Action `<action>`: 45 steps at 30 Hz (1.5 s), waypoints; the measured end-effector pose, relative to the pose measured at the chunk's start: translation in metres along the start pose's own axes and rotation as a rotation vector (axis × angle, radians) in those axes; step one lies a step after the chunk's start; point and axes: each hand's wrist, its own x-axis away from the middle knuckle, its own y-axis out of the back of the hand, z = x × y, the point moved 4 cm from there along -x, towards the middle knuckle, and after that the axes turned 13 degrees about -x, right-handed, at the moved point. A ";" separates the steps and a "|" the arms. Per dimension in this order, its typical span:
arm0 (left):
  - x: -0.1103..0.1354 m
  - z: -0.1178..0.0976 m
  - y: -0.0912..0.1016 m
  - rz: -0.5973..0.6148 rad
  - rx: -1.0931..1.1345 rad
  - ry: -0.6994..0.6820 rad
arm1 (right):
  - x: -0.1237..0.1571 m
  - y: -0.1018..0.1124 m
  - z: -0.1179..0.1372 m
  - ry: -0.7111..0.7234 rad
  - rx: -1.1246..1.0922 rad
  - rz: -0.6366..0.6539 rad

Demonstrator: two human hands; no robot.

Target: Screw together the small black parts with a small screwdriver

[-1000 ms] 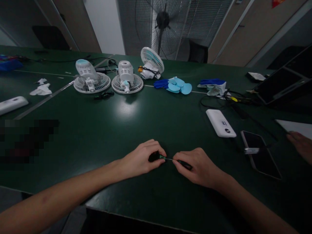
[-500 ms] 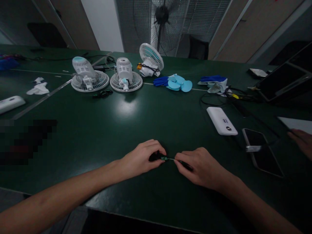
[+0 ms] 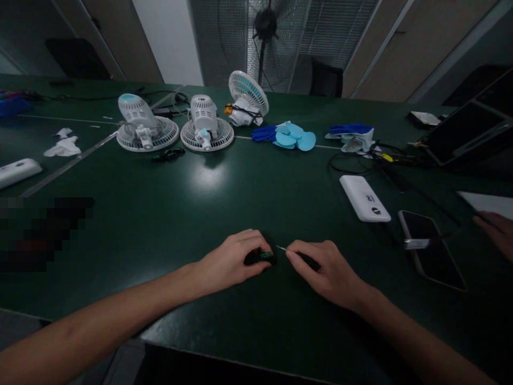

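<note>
Fingers (image 3: 257, 243) curl over the green table (image 3: 240, 203) at lower centre of the frame, left hand (image 3: 234, 260) and right hand (image 3: 326, 272) both pinching: the right a dark-handled screwdriver (image 3: 310, 261), its tip pointing left, the left a small green part (image 3: 265, 255) just beside that tip, seemingly not touching.

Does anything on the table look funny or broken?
Yes, a little. On the far side of the green table, light-blue fan blades lie loose, outside any fan. To their left, one white fan and another white fan lie face-down, odd because fans usually stand up. I can't see any spill or clear break.
</note>
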 end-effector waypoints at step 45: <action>0.000 -0.001 0.000 -0.003 -0.027 -0.009 | 0.005 0.002 0.008 0.090 0.147 -0.068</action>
